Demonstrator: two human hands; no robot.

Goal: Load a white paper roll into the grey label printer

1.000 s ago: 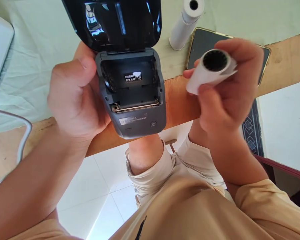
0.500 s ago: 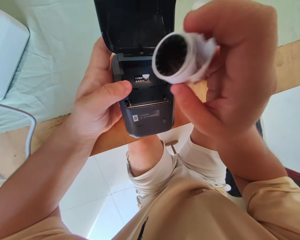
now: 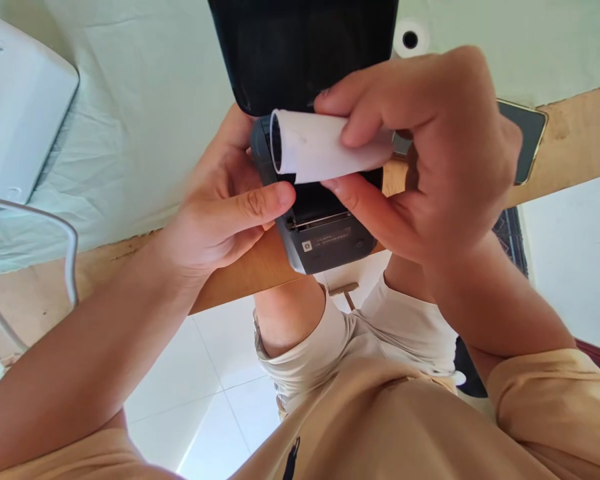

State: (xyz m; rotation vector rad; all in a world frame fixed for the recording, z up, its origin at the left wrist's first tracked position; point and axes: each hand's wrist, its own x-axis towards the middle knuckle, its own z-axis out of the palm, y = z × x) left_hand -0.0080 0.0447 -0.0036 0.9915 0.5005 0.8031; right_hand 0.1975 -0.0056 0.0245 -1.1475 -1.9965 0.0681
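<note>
A small dark grey label printer (image 3: 325, 237) juts over the table's front edge with its black lid (image 3: 300, 50) swung up. My left hand (image 3: 220, 213) is wrapped round the printer's left side, thumb across the front of the open bay. My right hand (image 3: 430, 153) pinches a white paper roll (image 3: 320, 147) between fingers and thumb, lying sideways right above the open bay. The roll's hollow end faces left. The roll and my fingers hide most of the bay.
A second white paper roll (image 3: 410, 38) stands behind the printer on the pale cloth (image 3: 145, 113). A phone (image 3: 527, 137) lies at the right near the wooden table edge (image 3: 570, 157). A white device (image 3: 20, 107) and a white cable (image 3: 70, 253) sit at the left.
My right hand turned the roll from end-on to sideways and lowered it onto the printer's open bay. The left hand and printer shifted slightly right in view.
</note>
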